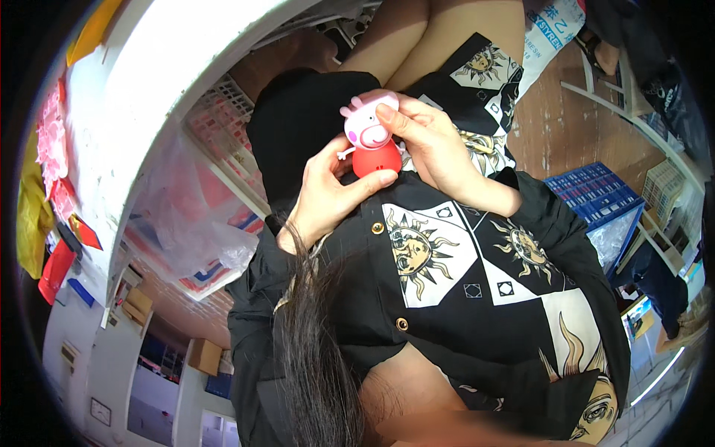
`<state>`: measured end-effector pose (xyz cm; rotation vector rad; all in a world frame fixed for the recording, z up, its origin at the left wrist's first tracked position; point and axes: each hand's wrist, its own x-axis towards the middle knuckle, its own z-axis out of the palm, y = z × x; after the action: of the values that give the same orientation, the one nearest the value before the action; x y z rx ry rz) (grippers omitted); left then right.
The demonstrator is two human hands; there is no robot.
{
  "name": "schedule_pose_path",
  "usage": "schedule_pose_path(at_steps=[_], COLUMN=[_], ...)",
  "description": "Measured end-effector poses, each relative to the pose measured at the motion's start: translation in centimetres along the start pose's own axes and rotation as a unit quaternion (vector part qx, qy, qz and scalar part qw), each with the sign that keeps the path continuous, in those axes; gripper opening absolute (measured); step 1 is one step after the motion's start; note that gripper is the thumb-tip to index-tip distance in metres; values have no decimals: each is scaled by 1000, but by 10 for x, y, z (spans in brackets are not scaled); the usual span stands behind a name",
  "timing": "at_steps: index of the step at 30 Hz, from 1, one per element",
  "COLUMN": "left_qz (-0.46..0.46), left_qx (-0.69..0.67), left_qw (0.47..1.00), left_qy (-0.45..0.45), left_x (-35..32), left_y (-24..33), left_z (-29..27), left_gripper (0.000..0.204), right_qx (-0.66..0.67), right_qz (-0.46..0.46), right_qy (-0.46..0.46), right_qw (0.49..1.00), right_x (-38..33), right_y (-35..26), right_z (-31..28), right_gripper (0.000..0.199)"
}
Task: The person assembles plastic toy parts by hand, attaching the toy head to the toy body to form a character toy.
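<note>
I hold a small toy pig point(370, 143) with a pink head and a red body in front of my lap, using both hands. My left hand point(324, 195) cups the red body from below and the left, its thumb lying along the base. My right hand point(426, 140) holds the pink head from the right, with the thumb pressed on the top of the head. My black shirt point(447, 261) with white sun prints fills the middle of the view, and dark hair hangs below the hands.
A white table edge point(149, 89) curves along the left. Under it are a white plastic basket point(223, 127) and a clear plastic bag point(186, 216) of red and white items. A blue crate point(596, 197) stands on the brown floor point(551, 119) at the right.
</note>
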<state>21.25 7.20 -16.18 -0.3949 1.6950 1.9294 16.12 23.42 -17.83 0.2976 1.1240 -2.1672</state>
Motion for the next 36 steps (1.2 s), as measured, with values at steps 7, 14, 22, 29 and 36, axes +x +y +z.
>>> schedule_pose_path(at_steps=[7, 14, 22, 29, 36], left_qz=[-2, 24, 20, 37, 81], left_qx=[0, 8, 42, 62, 62], left_qw=[1000, 999, 999, 997, 994], left_qy=[-8, -19, -23, -14, -28], left_x=[0, 0, 0, 3, 4], left_y=[-1, 2, -1, 0, -5], left_z=[-2, 2, -3, -3, -5], left_gripper=[47, 47, 48, 49, 53], right_qx=[11, -10, -48, -69, -97], right_qz=[22, 9, 0, -4, -26], right_qy=[-11, 18, 6, 5, -48], right_qw=[1000, 1000, 999, 998, 994], right_x=[1, -4, -5, -5, -5], right_y=[2, 0, -3, -10, -13], right_z=[-2, 4, 7, 12, 7], right_gripper=[35, 28, 31, 30, 34])
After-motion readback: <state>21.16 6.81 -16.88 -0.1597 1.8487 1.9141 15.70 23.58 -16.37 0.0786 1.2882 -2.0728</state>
